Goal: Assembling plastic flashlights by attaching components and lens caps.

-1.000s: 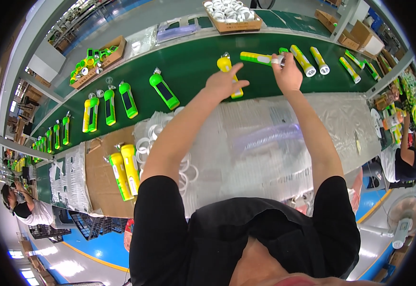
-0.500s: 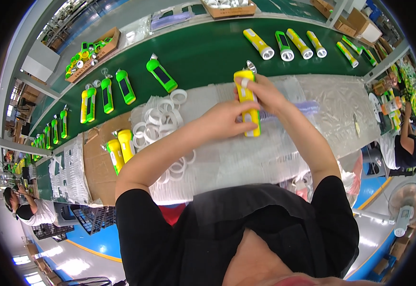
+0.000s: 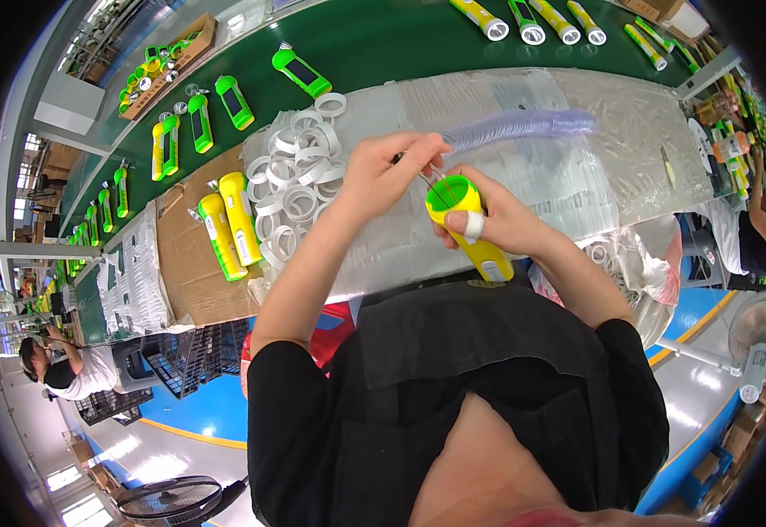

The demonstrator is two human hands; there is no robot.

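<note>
While the right hand (image 3: 488, 209) wraps around a yellow flashlight body (image 3: 488, 262), its thumb pressing on the outside near the rim, the left hand (image 3: 400, 167) pinches a slim, greyish piece (image 3: 428, 180) between thumb and fingers, just at the open mouth. What this piece is exactly, I cannot tell, because the fingers cover most of it. The flashlight body is held above the near edge of the tabletop (image 3: 378, 105), around its middle, tilted so that the green-lined mouth faces up; probably this grip leaves the opening free for the other hand. A white band (image 3: 474, 227) goes around the right thumb.

Toward the left end of the tabletop, two yellow flashlights (image 3: 239, 215) lie side by side on a cardboard sheet (image 3: 185, 241), and beside them white rings (image 3: 312, 154) are heaped loosely, seemingly to stay within easy reach. A purplish stack of clear plastic pieces (image 3: 523, 128) lies near the far edge. Beyond that edge, green flashlights with dark panels (image 3: 301, 72) rest spaced apart on the conveyor belt (image 3: 370, 57), perhaps so each can be picked singly.
</note>
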